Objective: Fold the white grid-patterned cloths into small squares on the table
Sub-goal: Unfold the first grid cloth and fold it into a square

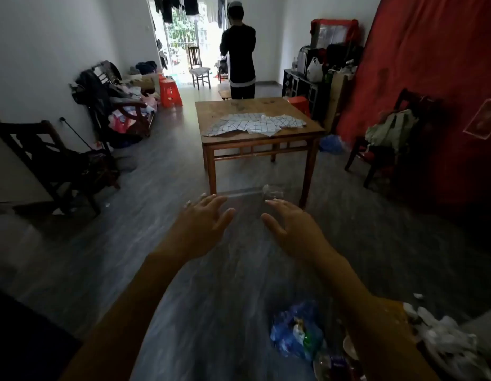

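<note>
White grid-patterned cloths [256, 124] lie spread and rumpled in an overlapping heap across the near half of the wooden table [211, 108], unfolded, one corner reaching the table's front left edge. Both of the person's arms stretch out ahead over the grey plank floor [156, 188], well short of the table, so the cloths sit far beyond and above the fingertips in the view, untouched. The left hand [204, 218] is spread wide, fingers straight and fanned, holding nothing; the right hand [289, 221] is likewise spread, palm down, thumb angled inward toward the other hand, and empty. The two hands hover side by side with a gap between them, roughly in line with the table's front legs. Behind the table a second person in dark clothes [239, 55] stands with their back turned, facing a bright doorway. A red stool [170, 92] sits by the left wall next to a rack heaped with clothing [120, 108], and a dark wooden chair [382, 149] draped with a pale green garment stands against the red wall covering on the right. Near the bottom edge, beside the right forearm, lies a blue plastic bag [296, 331] amid blurred litter.
</note>
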`<state>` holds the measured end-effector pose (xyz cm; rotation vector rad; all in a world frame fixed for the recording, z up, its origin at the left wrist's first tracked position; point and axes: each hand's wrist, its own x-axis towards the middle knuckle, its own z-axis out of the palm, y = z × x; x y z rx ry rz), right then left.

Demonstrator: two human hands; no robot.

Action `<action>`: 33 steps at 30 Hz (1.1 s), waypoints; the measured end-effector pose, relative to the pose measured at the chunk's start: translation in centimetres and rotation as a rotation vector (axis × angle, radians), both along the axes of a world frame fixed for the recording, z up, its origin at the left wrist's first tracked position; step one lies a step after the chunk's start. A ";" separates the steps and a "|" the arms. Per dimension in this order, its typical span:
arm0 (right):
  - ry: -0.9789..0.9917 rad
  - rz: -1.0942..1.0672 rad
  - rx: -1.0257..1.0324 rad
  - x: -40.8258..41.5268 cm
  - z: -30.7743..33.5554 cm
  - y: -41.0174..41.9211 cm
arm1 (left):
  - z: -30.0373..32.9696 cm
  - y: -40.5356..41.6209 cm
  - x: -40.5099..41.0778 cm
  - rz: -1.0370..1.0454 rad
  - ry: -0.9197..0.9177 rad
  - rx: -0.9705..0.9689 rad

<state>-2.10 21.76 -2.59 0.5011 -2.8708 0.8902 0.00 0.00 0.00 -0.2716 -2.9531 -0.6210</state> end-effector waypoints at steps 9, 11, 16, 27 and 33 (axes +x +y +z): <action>-0.003 -0.008 0.068 -9.0 -0.8 -6.3 | -2.1 -5.8 -9.3 0.049 -0.014 0.039; 0.008 -0.003 0.116 -11.5 -1.0 -8.7 | -2.8 -7.8 -11.9 0.060 -0.031 0.085; -0.016 -0.013 0.182 -18.1 -0.8 -13.9 | -3.1 -13.2 -18.8 0.049 -0.079 0.141; -0.061 -0.100 0.150 -31.9 -2.3 -16.6 | -4.6 -16.1 -34.0 -0.051 -0.132 0.225; -0.053 -0.072 0.147 -41.9 -4.5 -14.3 | -6.2 -13.0 -43.8 -0.100 -0.142 0.190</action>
